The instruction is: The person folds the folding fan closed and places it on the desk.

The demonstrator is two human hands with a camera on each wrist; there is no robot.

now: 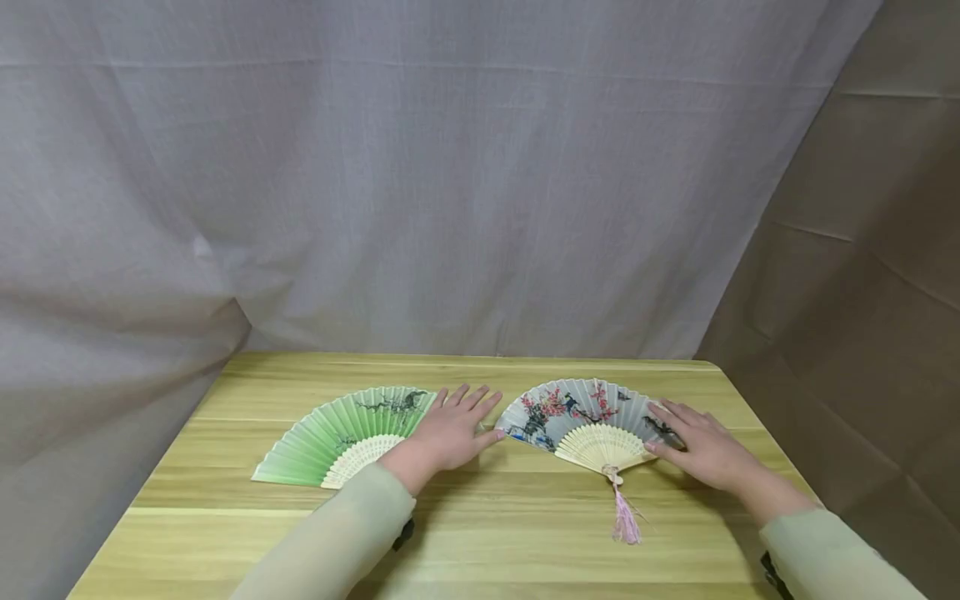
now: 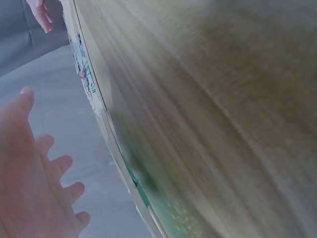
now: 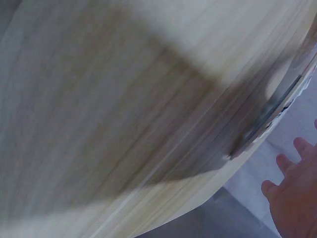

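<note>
Nearest me, the pink tassel (image 1: pixel 625 521) trails from the floral fan (image 1: pixel 581 417), which lies spread flat on the table (image 1: pixel 480 533). My right hand (image 1: pixel 701 450) lies flat on that fan's right edge and my left hand (image 1: pixel 450 432) on the right edge of the green fan (image 1: pixel 341 433), fingers straight, gripping nothing, probably pinning each open. Behind hangs a grey cloth (image 1: pixel 420 183); no containers in sight.

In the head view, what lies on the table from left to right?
Green fan → left hand resting on its right edge → grey floral fan with its pink tassel → right hand on that fan's right edge.
</note>
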